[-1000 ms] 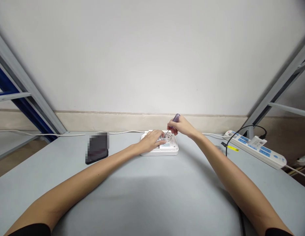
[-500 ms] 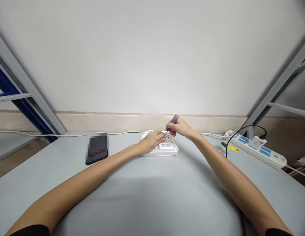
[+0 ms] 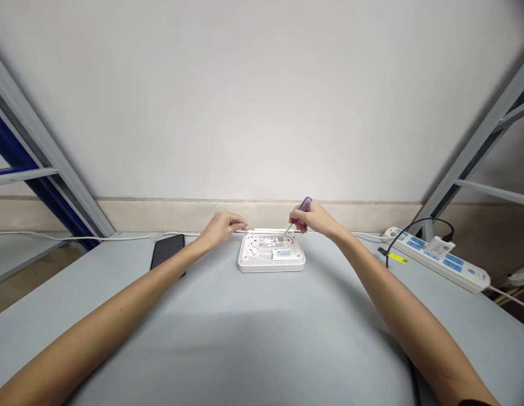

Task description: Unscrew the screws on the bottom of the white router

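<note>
Mid-picture, my right hand grips a screwdriver. The white box could slide: my left hand, full or empty I can't tell, is off it.

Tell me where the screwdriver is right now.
In the head view, just right of centre: the screwdriver is in the right hand, its tip near the far edge of the white box.

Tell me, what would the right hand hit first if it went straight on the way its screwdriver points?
Most likely the white vented device: the screwdriver in the right hand slants down and left toward the device's rear edge. Depth is unclear; the tip may be touching.
</note>
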`<control>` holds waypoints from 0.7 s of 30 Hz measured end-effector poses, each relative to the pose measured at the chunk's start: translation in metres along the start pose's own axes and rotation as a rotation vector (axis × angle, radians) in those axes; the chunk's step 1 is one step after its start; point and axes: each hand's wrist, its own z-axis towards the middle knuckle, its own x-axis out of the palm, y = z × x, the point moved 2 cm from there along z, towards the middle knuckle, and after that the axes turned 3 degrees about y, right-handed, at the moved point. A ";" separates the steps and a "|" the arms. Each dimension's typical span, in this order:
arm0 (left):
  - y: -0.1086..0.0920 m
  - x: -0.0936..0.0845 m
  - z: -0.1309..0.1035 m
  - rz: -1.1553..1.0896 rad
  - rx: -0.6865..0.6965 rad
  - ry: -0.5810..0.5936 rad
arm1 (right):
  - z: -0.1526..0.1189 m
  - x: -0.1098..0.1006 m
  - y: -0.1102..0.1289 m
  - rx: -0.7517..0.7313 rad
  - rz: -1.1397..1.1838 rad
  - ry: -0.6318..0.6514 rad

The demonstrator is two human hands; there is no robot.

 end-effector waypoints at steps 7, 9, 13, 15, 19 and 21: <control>0.018 -0.006 -0.007 -0.007 -0.067 0.337 | 0.001 0.002 -0.005 -0.010 -0.013 0.025; 0.013 -0.006 -0.010 -0.015 -0.089 0.429 | 0.002 0.002 -0.007 -0.007 -0.021 0.031; 0.007 -0.005 -0.015 0.007 -0.084 0.538 | 0.004 0.001 -0.010 0.007 -0.041 0.032; 0.008 -0.005 -0.015 0.019 -0.090 0.533 | 0.003 0.001 -0.010 0.003 -0.058 0.026; 0.018 -0.005 -0.013 0.058 -0.112 0.538 | 0.002 0.000 -0.008 -0.012 -0.066 0.027; 0.024 -0.004 -0.012 0.075 -0.098 0.560 | 0.001 0.000 -0.008 -0.010 -0.068 0.033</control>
